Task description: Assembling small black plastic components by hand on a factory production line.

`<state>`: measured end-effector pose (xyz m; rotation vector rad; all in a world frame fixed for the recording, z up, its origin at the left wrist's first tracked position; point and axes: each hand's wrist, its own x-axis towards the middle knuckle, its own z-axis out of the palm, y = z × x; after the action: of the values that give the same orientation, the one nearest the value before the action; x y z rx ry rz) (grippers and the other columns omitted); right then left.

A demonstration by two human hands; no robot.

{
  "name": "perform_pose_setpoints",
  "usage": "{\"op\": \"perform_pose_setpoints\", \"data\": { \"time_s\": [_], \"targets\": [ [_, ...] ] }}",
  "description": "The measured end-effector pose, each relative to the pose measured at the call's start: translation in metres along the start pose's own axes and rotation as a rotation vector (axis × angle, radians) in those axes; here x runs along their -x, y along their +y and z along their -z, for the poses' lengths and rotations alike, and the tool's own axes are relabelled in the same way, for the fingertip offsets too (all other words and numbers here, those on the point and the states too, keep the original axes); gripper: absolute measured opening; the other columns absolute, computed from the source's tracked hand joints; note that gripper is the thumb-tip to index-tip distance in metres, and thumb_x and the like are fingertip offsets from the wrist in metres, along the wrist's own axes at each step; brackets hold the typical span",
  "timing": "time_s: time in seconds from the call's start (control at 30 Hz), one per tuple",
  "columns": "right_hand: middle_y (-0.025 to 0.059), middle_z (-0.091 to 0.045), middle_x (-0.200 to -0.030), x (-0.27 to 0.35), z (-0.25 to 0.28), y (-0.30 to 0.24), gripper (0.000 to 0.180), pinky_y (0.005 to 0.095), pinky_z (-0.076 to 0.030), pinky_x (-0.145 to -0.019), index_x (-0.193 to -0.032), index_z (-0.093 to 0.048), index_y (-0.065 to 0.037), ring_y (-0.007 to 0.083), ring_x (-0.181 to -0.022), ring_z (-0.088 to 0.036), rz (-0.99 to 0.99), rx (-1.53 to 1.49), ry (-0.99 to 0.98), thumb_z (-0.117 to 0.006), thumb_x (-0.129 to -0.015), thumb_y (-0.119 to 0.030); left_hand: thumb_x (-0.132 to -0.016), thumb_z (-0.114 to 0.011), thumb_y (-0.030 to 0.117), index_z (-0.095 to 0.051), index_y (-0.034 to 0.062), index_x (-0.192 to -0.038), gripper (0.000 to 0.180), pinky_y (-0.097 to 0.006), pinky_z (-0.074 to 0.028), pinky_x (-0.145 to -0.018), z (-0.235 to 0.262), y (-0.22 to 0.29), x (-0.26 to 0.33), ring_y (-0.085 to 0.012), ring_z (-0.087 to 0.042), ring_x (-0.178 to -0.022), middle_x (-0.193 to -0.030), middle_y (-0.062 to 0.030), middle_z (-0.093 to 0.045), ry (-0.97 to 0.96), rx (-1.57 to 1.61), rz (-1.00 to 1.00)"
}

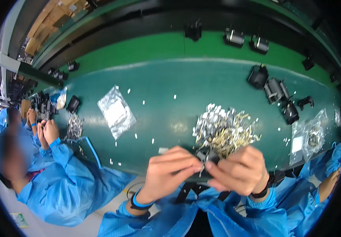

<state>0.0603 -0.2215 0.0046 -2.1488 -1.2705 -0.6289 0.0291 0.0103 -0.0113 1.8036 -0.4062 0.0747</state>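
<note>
My left hand [169,170] and my right hand [241,170] meet at the near edge of the green table. Between them is a small black plastic part [207,155]; my right fingers are closed around its right side. The left thumb and forefinger are pinched together at its near left side, on something too small to make out. Just beyond my hands lies a heap of small silver and gold metal pieces [226,128]. The underside of the black part is hidden by my fingers.
A clear plastic bag [116,111] with a white label lies left of centre. Black housings [275,90] stand at the right, near another bag of small pieces [313,136]. White scraps dot the green table [158,87]. Co-workers in blue sit at the left [67,177] and right.
</note>
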Motion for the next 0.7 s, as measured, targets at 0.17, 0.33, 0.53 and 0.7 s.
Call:
{"op": "perform_pose_setpoints", "data": {
  "time_s": [0.17,0.33,0.53,0.7],
  "targets": [
    [-0.0005,-0.068,-0.087,0.004,0.002,-0.002,0.026,0.0291,-0.046,-0.062,-0.094,-0.082,-0.008,0.0179,-0.076,-0.061,-0.019,-0.113,0.027,-0.082,-0.077,-0.027,-0.077,-0.080,-0.005,-0.077,-0.0051,-0.086,0.009,-0.035,-0.054,-0.076,0.006,0.009,0.000,-0.0237,-0.070,-0.079,-0.085,-0.0128,-0.075,-0.056,0.049,0.099],
    [0.0031,-0.068,-0.087,0.021,0.003,-0.001,0.018,0.0340,-0.048,-0.066,-0.090,-0.081,-0.008,0.0212,-0.077,-0.063,-0.301,-0.141,0.189,-0.077,-0.082,-0.024,-0.088,-0.076,0.003,-0.079,-0.0016,-0.097,0.010,-0.030,-0.056,-0.074,0.047,0.006,-0.050,-0.0175,-0.070,-0.079,-0.091,-0.0124,-0.077,0.203,-0.123,0.089],
    [0.0041,-0.067,-0.089,0.026,-0.002,-0.017,0.020,0.0352,-0.049,-0.065,-0.092,-0.080,-0.007,0.0227,-0.075,-0.062,-0.431,-0.209,0.172,-0.079,-0.072,-0.005,-0.097,-0.072,0.013,-0.073,-0.0048,-0.113,0.024,-0.026,-0.053,-0.083,0.091,-0.080,-0.202,-0.0141,-0.069,-0.091,-0.104,-0.0102,-0.075,0.439,0.339,0.160],
    [0.0053,-0.065,-0.085,0.035,-0.010,-0.028,0.014,0.0359,-0.048,-0.067,-0.089,-0.080,-0.008,0.0233,-0.075,-0.062,-0.488,-0.219,0.181,-0.075,-0.076,-0.010,-0.094,-0.073,0.006,-0.075,-0.0044,-0.106,0.016,-0.026,-0.057,-0.078,0.106,-0.144,-0.247,-0.0146,-0.072,-0.087,-0.097,-0.0089,-0.076,0.551,0.256,0.205]
  ]
}}
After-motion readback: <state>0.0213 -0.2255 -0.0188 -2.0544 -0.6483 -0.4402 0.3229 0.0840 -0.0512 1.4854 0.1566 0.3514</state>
